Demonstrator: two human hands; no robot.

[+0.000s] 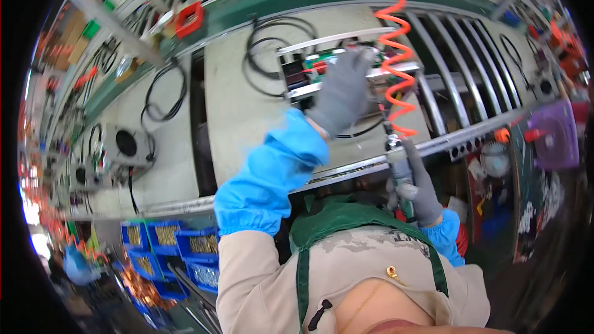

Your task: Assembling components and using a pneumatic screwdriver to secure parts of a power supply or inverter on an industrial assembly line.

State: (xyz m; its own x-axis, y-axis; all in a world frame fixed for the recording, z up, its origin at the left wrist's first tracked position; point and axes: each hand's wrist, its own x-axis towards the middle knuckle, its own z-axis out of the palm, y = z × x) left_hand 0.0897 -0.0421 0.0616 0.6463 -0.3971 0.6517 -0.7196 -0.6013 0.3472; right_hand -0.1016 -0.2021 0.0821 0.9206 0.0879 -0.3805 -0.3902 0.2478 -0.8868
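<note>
My left hand (343,96), in a grey glove, reaches over an open metal chassis (303,91) on the bench. Its fingers lie over the chassis's circuit board (314,76) and are smeared by motion, so their grip cannot be made out. Red and black parts show beside the board. At the bench's front edge, my gloved right hand (424,192) is wrapped around an air screwdriver (399,164), held upright. An orange coiled hose (396,37) runs up from the tool and passes in front of the chassis's right end.
Black cable (250,55) lies looped left of the chassis. Metal rollers (461,74) fill the bench's right part. A box with a round black opening (127,142) stands at left. Blue bins (166,226) of small parts sit at lower left; a purple crate (555,136) is at right.
</note>
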